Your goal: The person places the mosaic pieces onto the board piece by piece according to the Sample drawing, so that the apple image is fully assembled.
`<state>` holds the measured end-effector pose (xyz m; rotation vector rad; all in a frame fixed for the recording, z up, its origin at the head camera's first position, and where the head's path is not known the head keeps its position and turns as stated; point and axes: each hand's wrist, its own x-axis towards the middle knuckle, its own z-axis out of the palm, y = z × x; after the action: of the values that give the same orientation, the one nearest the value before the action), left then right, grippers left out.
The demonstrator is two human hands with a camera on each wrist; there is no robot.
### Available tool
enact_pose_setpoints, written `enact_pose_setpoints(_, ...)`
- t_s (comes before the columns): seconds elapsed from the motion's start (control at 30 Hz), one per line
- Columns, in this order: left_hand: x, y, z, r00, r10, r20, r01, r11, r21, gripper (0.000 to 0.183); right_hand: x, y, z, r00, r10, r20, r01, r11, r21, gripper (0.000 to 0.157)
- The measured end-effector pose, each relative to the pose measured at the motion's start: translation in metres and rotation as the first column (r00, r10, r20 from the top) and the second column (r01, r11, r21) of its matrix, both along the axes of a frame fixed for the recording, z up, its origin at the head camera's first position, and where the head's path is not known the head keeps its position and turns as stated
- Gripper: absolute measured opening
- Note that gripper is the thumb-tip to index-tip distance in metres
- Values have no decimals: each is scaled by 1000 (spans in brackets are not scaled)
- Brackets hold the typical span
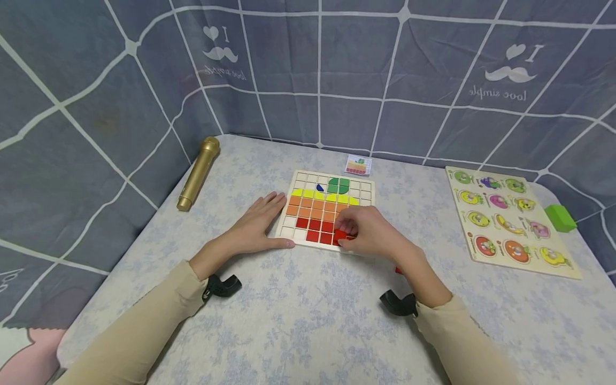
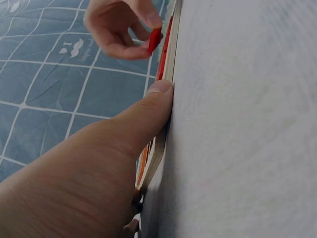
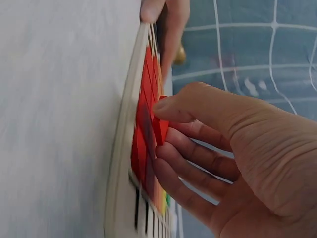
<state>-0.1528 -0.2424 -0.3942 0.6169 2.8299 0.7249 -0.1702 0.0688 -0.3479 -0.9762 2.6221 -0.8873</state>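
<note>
A wooden grid board [image 1: 367, 194] lies on the table, its cells filled with rows of yellow, orange and red pieces plus a green shape and a small blue one. My left hand [image 1: 255, 224] rests at the board's left side, fingers fairly straight, with the thumb by the near left corner. Between thumb and fingers, my right hand [image 1: 370, 230] pinches a red square tile [image 3: 161, 126]. In the right wrist view that tile is tilted just above the red rows. The right hand hides part of the board's near right corner in the head view.
A small pattern card [image 1: 358, 165] lies behind the board. To the left is a gold microphone-shaped object [image 1: 198, 174]. A fruit puzzle board [image 1: 510, 219] and a green block [image 1: 560, 218] sit at the right. Something red [image 1: 398, 270] peeks out beside the right forearm.
</note>
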Motion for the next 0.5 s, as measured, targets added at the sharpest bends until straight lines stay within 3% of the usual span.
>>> enact_pose_setpoints(0.27,0,0,1,1000,-1,4,1,1000,4,118,-2,-48,-8,1000,23,-4,-23,999,-26,19)
enact_pose_setpoints(0.5,0,-1,1,1000,-10,-7,10,1000,3,117,2,-71,-14,999,35,-34,-38,996,-78,18)
